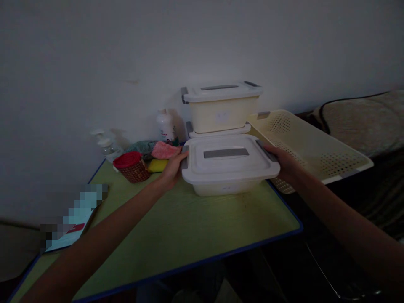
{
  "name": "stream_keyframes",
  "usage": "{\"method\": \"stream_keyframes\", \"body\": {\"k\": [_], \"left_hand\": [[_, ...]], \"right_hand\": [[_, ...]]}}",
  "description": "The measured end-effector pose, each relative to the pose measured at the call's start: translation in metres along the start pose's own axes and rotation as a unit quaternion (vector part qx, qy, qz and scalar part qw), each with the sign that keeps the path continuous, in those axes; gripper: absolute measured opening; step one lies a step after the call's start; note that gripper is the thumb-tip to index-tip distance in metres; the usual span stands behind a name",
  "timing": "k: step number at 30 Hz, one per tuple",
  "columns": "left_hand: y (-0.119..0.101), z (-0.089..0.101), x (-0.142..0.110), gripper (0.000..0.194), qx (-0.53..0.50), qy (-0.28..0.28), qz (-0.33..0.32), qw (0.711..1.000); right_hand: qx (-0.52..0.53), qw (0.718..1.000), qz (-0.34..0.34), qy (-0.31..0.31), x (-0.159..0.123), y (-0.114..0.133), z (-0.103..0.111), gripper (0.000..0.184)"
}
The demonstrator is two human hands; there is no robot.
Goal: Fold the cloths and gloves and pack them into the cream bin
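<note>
A white lidded storage box (pixel 227 168) with grey clips and a grey lid handle is between my hands, over the green table. My left hand (pixel 174 169) is closed on its left clip side. On the opposite side my right hand (pixel 282 162) grips the box by the right clip, fingers partly hidden behind the lid rim. Whether the box's base rests on the table or is slightly lifted, I cannot tell. Just behind it stands a similar lidded box (pixel 224 111), stacked on another white lid (pixel 221 131) that is mostly hidden.
The green table (pixel 176 240) has a blue edge. Left of the box are a red woven basket (pixel 132 168), a yellow sponge (pixel 158 165), cloths (pixel 166 150), a white bottle (pixel 166 125) and pump bottles (pixel 107 147). A perforated cream basket (pixel 315 147) sits at right; a lit screen (pixel 75 223) lies left.
</note>
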State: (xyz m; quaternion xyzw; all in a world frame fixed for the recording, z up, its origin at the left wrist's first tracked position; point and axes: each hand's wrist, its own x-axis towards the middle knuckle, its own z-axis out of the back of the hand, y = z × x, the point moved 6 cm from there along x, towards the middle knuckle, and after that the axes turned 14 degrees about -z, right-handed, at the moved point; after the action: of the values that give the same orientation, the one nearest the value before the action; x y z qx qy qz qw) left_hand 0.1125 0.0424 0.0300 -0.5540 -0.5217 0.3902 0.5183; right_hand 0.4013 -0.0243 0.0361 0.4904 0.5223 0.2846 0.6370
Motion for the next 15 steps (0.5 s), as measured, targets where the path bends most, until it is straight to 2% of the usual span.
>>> {"method": "stream_keyframes", "body": {"k": [2, 7, 11, 15], "left_hand": [[0.005, -0.004, -0.005, 0.032, -0.056, -0.004, 0.045, 0.997], [0.003, -0.005, -0.007, 0.015, -0.099, -0.034, 0.067, 0.992], [0.005, -0.005, -0.007, 0.019, -0.097, -0.035, 0.095, 0.99], [0.006, -0.005, -0.005, 0.027, -0.096, -0.014, 0.079, 0.992]], "right_hand": [[0.001, 1.0, -0.017, 0.024, 0.001, -0.002, -0.001, 0.019], [0.01, 0.999, -0.02, 0.043, -0.001, 0.002, -0.003, 0.021], [0.049, 0.998, -0.039, 0.014, -0.005, 0.003, -0.008, 0.023], [0.071, 0.996, -0.048, 0.006, -0.011, 0.005, -0.015, 0.023]]}}
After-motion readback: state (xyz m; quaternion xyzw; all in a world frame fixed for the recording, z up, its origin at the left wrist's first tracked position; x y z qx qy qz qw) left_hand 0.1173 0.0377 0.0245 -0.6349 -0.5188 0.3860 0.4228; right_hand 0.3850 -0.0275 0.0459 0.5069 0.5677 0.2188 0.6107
